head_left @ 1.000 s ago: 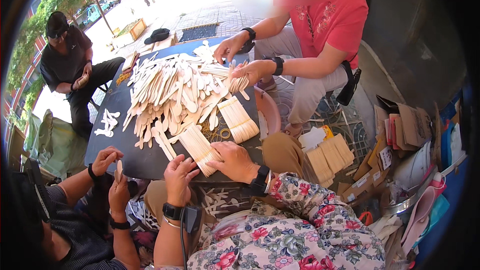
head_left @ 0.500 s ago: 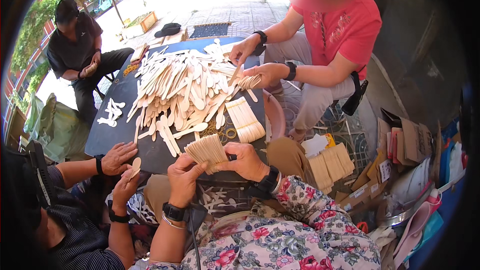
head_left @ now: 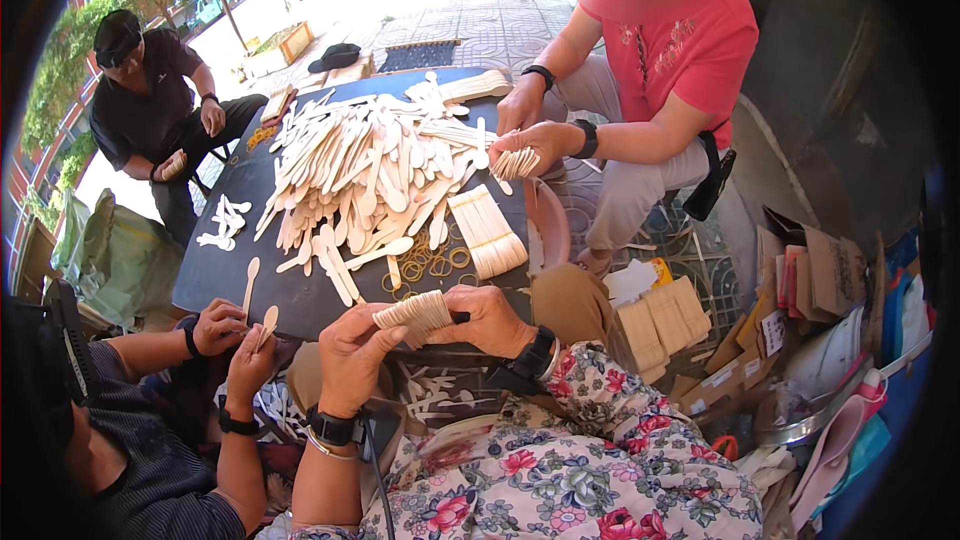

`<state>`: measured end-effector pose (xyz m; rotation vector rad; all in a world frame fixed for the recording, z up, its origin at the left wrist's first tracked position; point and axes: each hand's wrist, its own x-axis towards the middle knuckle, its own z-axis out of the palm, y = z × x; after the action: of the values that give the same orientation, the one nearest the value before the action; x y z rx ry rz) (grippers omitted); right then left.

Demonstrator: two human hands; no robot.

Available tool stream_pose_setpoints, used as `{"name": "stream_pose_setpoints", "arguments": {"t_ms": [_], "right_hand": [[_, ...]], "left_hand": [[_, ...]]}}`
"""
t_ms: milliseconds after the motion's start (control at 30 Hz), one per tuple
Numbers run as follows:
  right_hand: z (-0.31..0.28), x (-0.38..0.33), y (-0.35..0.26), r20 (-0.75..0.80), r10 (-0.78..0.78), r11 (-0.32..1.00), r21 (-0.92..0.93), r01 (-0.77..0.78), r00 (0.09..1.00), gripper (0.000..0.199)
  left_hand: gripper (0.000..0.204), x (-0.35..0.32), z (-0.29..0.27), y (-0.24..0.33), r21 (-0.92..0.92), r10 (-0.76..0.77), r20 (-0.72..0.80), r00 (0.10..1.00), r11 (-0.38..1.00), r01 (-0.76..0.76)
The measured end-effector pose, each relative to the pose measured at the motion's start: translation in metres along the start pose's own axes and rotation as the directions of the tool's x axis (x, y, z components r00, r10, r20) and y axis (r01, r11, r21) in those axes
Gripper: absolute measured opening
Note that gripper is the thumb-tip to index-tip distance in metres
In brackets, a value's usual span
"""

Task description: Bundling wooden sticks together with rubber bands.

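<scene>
Between my left hand (head_left: 350,358) and my right hand (head_left: 492,324) is a fanned stack of wooden spoons (head_left: 415,317), held over the table's near edge. The fingers of both hands are closed on its two ends. Just beyond it, yellow rubber bands (head_left: 432,262) lie scattered on the dark table (head_left: 215,275). A big heap of loose wooden spoons (head_left: 345,165) covers the table's middle. To the right of the bands sits a neat bundle of wooden spoons (head_left: 487,232).
Close on my left, a co-worker's hands (head_left: 235,335) hold two spoons. Across the table, a person in red (head_left: 680,50) grips a bunch of spoons; another in black (head_left: 150,100) sits far left. More bundles (head_left: 662,325) lie low right, beside cardboard boxes (head_left: 825,275).
The stack in my hands has turned, its ends now facing more upward. The left co-worker has lifted a second spoon from the table. The far-left person's hands have moved apart.
</scene>
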<state>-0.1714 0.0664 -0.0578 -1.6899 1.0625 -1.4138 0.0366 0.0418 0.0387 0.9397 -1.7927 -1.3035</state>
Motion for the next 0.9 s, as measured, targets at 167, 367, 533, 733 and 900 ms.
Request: {"name": "stream_pose_setpoints", "arguments": {"t_ms": [167, 367, 533, 733, 900], "right_hand": [[-0.001, -0.002, 0.0, 0.112, 0.039, 0.999, 0.008, -0.041, 0.993, 0.032], [0.001, -0.006, 0.001, 0.103, 0.065, 0.996, 0.051, -0.07, 0.993, 0.033], [0.001, -0.006, -0.001, 0.111, 0.004, 0.998, -0.06, 0.002, 0.994, 0.036], [0.002, -0.003, -0.002, 0.083, 0.045, 0.999, -0.009, -0.044, 0.996, 0.031], [0.003, -0.005, 0.008, 0.014, -0.024, 1.0, 0.016, 0.023, 1.0, 0.028]], "left_hand": [[0.024, -0.005, 0.007, 0.008, -0.107, -0.031, -0.025, 0.999, 0.994, 0.028], [0.024, -0.007, 0.008, 0.009, 0.008, 0.007, -0.002, 1.0, 1.0, -0.007], [0.023, -0.007, 0.008, 0.016, 0.005, -0.024, 0.031, 0.999, 1.0, 0.024], [0.026, -0.008, 0.006, 0.019, -0.057, -0.063, -0.052, 0.997, 0.997, 0.06], [0.028, -0.007, -0.001, 0.006, 0.034, 0.028, -0.014, 1.0, 0.999, -0.027]]}}
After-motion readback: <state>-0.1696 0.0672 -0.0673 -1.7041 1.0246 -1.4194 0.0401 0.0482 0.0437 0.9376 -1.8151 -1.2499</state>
